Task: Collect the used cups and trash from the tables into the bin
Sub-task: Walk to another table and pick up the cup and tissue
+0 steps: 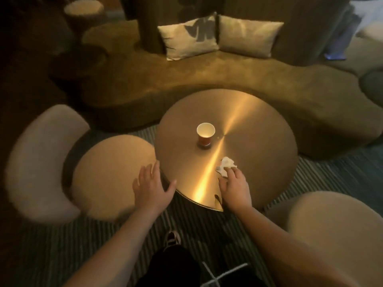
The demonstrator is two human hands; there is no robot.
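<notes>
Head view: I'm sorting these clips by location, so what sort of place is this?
Probably a hotel or office lounge: a curved sofa with cushions, a round brass-toned table and upholstered chairs on striped carpet.

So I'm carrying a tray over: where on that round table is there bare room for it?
The table's whole right half and far edge are bare, bordered by the sofa. The middle holds the paper cup; the near side is crowded by the crumpled napkin under the right hand, with the left hand at the near-left rim.
</notes>
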